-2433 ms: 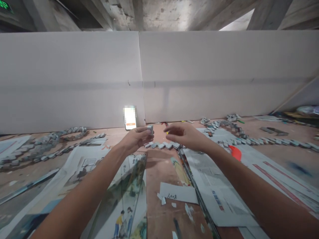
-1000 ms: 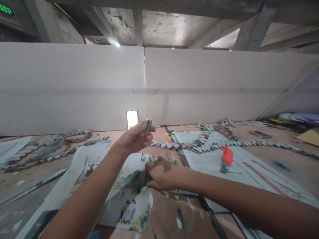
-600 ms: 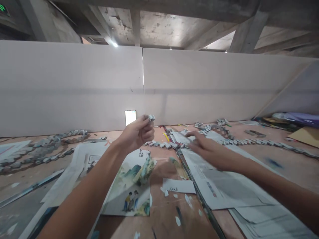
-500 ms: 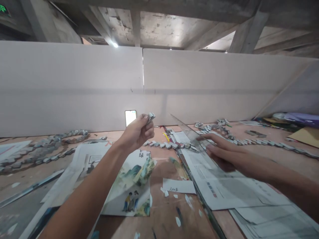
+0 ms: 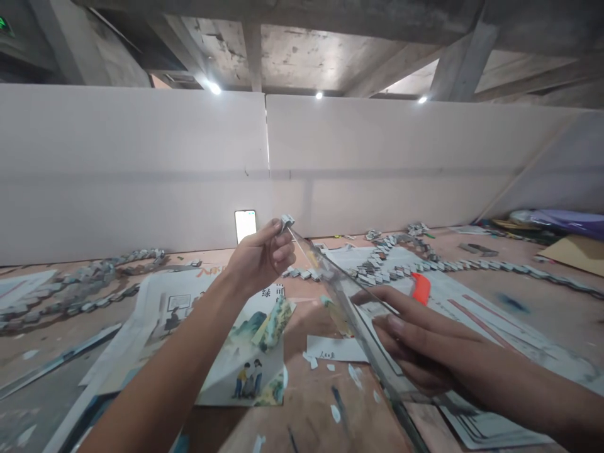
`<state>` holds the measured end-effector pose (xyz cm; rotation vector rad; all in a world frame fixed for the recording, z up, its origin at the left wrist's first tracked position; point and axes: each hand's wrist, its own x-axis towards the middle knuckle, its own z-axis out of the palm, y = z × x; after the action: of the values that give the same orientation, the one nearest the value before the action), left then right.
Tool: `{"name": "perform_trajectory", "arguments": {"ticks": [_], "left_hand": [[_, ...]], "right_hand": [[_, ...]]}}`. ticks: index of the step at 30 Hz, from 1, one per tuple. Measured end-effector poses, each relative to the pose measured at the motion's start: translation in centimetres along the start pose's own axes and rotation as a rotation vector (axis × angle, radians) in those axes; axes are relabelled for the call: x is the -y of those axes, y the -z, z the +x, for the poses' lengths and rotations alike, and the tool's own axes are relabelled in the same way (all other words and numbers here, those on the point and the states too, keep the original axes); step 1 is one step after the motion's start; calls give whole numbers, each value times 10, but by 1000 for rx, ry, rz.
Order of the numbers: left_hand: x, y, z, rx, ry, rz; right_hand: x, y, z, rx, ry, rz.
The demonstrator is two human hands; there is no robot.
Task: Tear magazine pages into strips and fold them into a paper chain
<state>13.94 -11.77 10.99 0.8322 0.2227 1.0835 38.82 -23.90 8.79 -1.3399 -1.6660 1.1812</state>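
My left hand (image 5: 259, 255) is raised over the table's middle, thumb and fingers pinching a small folded newspaper piece (image 5: 287, 220). From the right reaches my right hand (image 5: 406, 340), its fingers closed on a long, thin, see-through strip (image 5: 337, 286), perhaps a ruler; motion smears it. The strip's far tip meets or passes close to the folded piece; I cannot tell if they touch. Behind and below the hands, a zigzag chain of folded paper links (image 5: 377, 264) lies on the table. An orange object (image 5: 421, 289) shows just beyond my right hand.
A lit phone (image 5: 245, 225) leans against the white partition (image 5: 141, 163). An illustrated page (image 5: 257, 358) and a paper strip (image 5: 335, 348) lie in front, among paper scraps. More paper chain (image 5: 108, 270) is heaped at left, and purple packaging (image 5: 566, 223) sits far right.
My right hand has brought the clear strip left and down, so its tip is at the folded piece. The orange object and different sheets now show at right. My left hand barely moved.
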Motion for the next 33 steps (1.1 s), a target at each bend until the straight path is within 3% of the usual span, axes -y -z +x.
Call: {"name": "perform_trajectory", "arguments": {"ticks": [3, 6, 12, 20, 23, 27, 30, 33], "left_hand": [[0, 1, 1, 2, 2, 20], [3, 4, 3, 20, -18, 114], [9, 7, 6, 28, -109, 406], [13, -1, 4, -16, -211, 400], [13, -1, 5, 3, -252, 431], [-4, 8, 7, -119, -458, 525], [-20, 12, 5, -220, -718, 705], [-20, 7, -3, -190, -772, 983]], "right_hand": [[3, -4, 1, 137, -92, 88], [4, -7, 4, 190, -98, 174], [2, -16, 12, 339, -121, 560], [-7, -49, 16, 211, -66, 818], [-9, -47, 16, 219, -40, 819], [-6, -15, 17, 269, -26, 504], [-13, 8, 26, 60, 60, -69], [-40, 7, 46, -103, 130, -669]]}}
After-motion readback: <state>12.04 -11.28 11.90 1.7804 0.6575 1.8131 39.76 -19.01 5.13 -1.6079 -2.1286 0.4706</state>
